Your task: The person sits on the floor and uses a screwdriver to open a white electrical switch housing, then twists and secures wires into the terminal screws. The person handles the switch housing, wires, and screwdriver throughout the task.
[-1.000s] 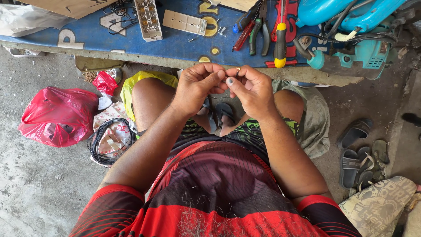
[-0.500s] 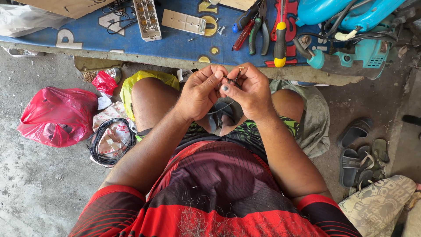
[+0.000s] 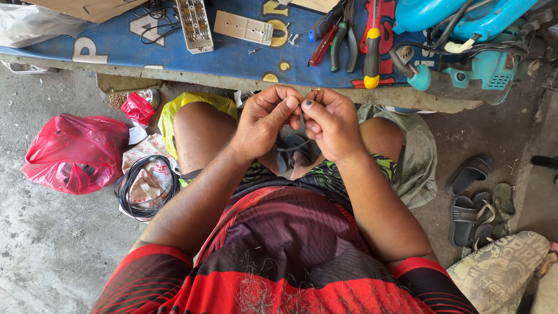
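Hands met fingertip to fingertip: left hand point(image 3: 264, 119) and right hand point(image 3: 331, 119) pinched a thin wire point(image 3: 301, 119) between them, steadying it; pliers point(image 3: 343, 35) lay on the counter point(image 3: 232, 55) beyond.

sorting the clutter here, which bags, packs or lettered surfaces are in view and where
Large red plastic bag: on the floor at the left, crumpled, knotted.
Small red packet: on the floor below the bench edge, crinkled.
Yellow bag: behind the knee, under the bench.
Blue cover: on the bench, with white and yellow letters.
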